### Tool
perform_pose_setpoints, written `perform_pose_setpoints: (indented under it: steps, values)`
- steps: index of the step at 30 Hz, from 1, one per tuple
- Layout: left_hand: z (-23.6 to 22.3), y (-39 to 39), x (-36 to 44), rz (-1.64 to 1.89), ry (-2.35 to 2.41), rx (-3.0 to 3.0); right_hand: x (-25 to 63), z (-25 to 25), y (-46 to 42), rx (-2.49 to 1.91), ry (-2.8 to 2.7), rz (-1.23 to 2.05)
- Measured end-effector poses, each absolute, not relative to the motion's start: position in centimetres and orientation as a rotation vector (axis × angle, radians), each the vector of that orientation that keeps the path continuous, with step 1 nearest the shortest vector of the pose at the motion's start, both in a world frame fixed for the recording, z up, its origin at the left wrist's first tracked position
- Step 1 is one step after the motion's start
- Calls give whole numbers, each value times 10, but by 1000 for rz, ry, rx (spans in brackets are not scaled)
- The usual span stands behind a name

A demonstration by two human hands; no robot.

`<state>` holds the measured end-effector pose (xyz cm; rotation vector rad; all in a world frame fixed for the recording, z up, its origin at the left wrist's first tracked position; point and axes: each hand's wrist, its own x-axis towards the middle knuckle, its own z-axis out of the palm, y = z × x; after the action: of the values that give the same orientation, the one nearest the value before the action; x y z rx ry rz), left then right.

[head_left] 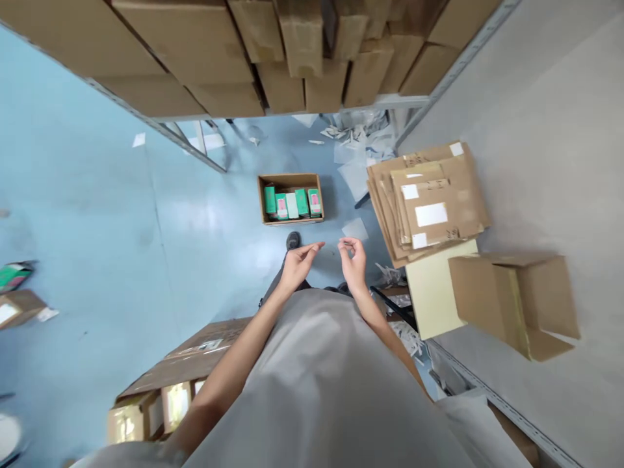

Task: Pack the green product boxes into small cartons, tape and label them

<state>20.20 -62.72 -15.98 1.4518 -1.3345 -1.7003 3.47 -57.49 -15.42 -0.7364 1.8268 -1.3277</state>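
My left hand [298,263] is held out in front of my body, thumb and fingertips pinched together. A short gap to its right, my right hand [354,261] is curled in a similar pinch, fingertips towards the left one. Anything between the fingertips is too small to make out. Beyond both hands, an open cardboard box [291,221] stands on the floor. Inside it are several small green cartons [301,202], some with pink panels, and a whitish carton [292,205]. Neither hand touches the box.
Brown cartons [209,45] fill a metal rack ahead. At right, flattened cardboard [433,185] lies piled beside an open empty box [492,299] on a pale yellow board [431,289]. Paper and plastic scraps [361,133] litter the floor. A large carton [195,351] stands behind my left arm.
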Motion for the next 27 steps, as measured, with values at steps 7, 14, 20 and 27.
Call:
perform_pose_setpoints:
  steps: [7, 14, 20, 27]
  values:
    - [-179, -749, 299, -1658, -1284, 1601, 113, -187, -673, -578, 1854, -1212]
    - [-246, -834, 355, -1509, -1501, 1883, 143, -242, -746, -556, 1840, -1054]
    - [-332, -879, 362, -1539, -1859, 2111, 157, -324, -791, -349, 1803, -922]
    - [-456, -909, 360, -1662, -2135, 2122, 182, -425, -815, 115, 1694, -710]
